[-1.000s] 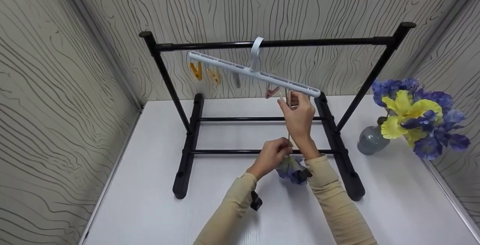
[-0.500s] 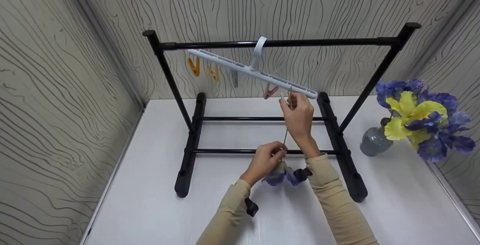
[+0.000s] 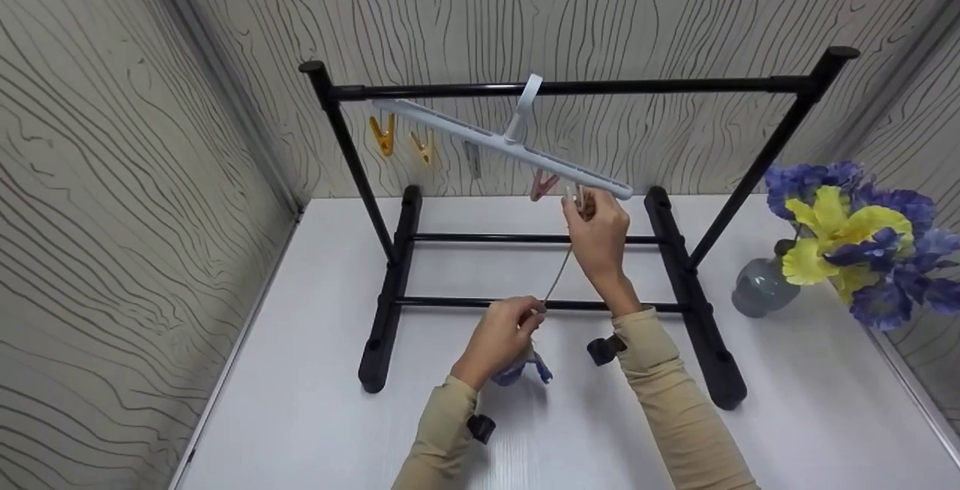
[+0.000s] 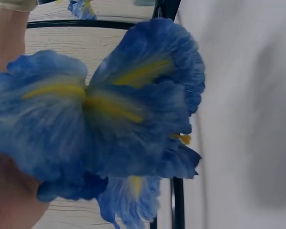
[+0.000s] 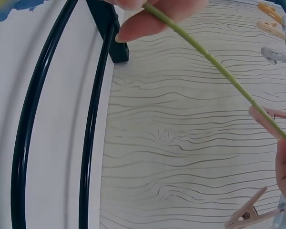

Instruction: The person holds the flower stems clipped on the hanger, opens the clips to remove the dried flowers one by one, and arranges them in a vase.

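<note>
My left hand [image 3: 501, 336] pinches the thin green stem [image 5: 205, 52] of a blue-purple iris just above its bloom [image 4: 119, 109]. The bloom hangs head down below that hand, mostly hidden behind it in the head view. My right hand [image 3: 598, 238] grips a clothespin under the right part of a pale blue hanger [image 3: 480, 136], its thumb and fingers at the pin's ends. From the left hand the stem slants up to this clothespin. The hanger hooks over a black rack's top bar [image 3: 660, 86], its right side tilted down.
Other clothespins hang along the hanger: orange [image 3: 382, 135], pale yellow [image 3: 422, 148], grey [image 3: 472, 160] and pink [image 3: 543, 184]. At the right, a grey-blue vase [image 3: 765, 289] holds purple and yellow flowers [image 3: 847, 231]. The rack's feet [image 3: 385, 332] stand on a white table.
The left hand has moved left and down with the bloom, and the stem now slants instead of hanging nearly straight. The right hand stays at the clothespin; the hanger has turned slightly.
</note>
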Tool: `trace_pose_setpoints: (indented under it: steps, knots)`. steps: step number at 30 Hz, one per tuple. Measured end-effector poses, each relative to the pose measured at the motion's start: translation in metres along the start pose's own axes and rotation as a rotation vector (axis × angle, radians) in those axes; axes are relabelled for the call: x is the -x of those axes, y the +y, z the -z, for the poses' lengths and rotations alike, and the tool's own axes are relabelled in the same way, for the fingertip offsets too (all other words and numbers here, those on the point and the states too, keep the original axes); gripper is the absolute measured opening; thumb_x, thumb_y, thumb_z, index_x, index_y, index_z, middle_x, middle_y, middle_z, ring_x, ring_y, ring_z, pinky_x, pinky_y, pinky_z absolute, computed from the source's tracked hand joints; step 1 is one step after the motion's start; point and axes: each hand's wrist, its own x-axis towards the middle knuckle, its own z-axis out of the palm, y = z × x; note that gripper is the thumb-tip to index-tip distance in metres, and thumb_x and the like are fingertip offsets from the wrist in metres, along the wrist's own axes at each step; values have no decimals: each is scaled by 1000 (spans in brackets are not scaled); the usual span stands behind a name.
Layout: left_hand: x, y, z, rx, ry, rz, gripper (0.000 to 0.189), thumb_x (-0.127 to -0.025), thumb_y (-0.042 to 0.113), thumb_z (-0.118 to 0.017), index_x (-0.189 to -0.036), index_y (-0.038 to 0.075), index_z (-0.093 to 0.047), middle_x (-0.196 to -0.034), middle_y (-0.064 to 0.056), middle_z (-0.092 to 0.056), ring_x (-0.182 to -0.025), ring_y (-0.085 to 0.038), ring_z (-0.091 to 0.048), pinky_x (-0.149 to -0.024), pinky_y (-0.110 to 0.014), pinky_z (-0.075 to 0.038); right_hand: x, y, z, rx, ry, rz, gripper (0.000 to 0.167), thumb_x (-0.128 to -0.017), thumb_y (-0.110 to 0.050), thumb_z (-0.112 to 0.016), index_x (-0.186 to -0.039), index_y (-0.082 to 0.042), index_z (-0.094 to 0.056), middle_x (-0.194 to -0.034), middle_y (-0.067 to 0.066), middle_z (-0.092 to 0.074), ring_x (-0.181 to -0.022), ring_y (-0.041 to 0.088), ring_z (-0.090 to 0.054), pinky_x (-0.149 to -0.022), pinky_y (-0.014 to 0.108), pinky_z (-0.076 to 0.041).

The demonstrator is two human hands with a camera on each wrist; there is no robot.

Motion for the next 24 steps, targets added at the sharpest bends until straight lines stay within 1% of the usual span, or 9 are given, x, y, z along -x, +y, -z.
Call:
trace_pose_setpoints:
  steps: [4,8,12,15,17,19,21,23,24]
  knots:
    - [6,0,4,-91,-30,-7,7,-100,9,-69,-103,8,-75,-91,-1,-74,-77,-6,-65,-67,-21,-53,-2,0,2,-9,30,-57,8,-89,6,-73,-88,8,-66,-74,14,-62,-62,20,-58,-60,18,-39]
    - [19,-7,5,-195,-52,-16,4,-96,6,-73,-98,7,-76,-89,-2,-75,-76,-8,-68,-66,-24,-54,-8,1,5,-23,26,-94,9,-89,5,-74,-95,10,-69,-78,16,-67,-63,24,-62,-61,13,-42]
    - [28,-11,9,-306,-19,-49,6,-92,5,-76,-96,10,-78,-88,-1,-76,-77,-12,-71,-66,-28,-56,-13,2,10,-59,-42,-126,20,-89,3,-77,-105,13,-69,-84,20,-70,-67,28,-68,-62,9,-46]
    - [26,-8,14,-382,8,-56,9,-92,5,-77,-96,11,-80,-90,-2,-75,-82,-16,-71,-67,-30,-57,-15,4,14,-56,-85,-147,26,-90,0,-79,-109,13,-69,-87,21,-71,-70,28,-69,-62,8,-46]
    - [23,-7,18,-419,28,-57,10,-92,4,-77,-97,12,-81,-90,-3,-74,-84,-19,-71,-69,-31,-58,-14,6,16,-44,-103,-161,25,-90,-2,-80,-107,12,-69,-84,20,-71,-69,27,-68,-60,8,-44]
    - [20,-6,21,-454,57,-58,10,-92,4,-77,-97,12,-82,-89,-4,-73,-83,-21,-69,-70,-32,-58,-12,6,19,-35,-143,-195,18,-91,-5,-80,-97,7,-68,-78,16,-69,-64,21,-65,-57,10,-42]
    - [17,-7,24,-487,97,-71,10,-90,3,-78,-95,11,-82,-87,-4,-72,-81,-21,-68,-69,-33,-58,-9,6,23,-21,-212,-235,19,-92,-8,-79,-90,4,-64,-73,13,-67,-61,19,-62,-54,13,-40]
    - [14,-6,26,-522,134,-84,10,-89,3,-79,-93,12,-83,-85,-4,-71,-79,-22,-66,-68,-34,-57,-6,4,27,0,-319,-267,20,-94,-10,-78,-89,3,-65,-74,12,-68,-64,19,-63,-57,19,-43]
    - [13,-6,27,-539,151,-90,10,-88,3,-80,-92,12,-82,-84,-4,-71,-78,-22,-66,-68,-35,-57,-4,2,29,8,-392,-281,19,-95,-12,-77,-91,3,-66,-76,12,-69,-67,20,-64,-60,22,-46]
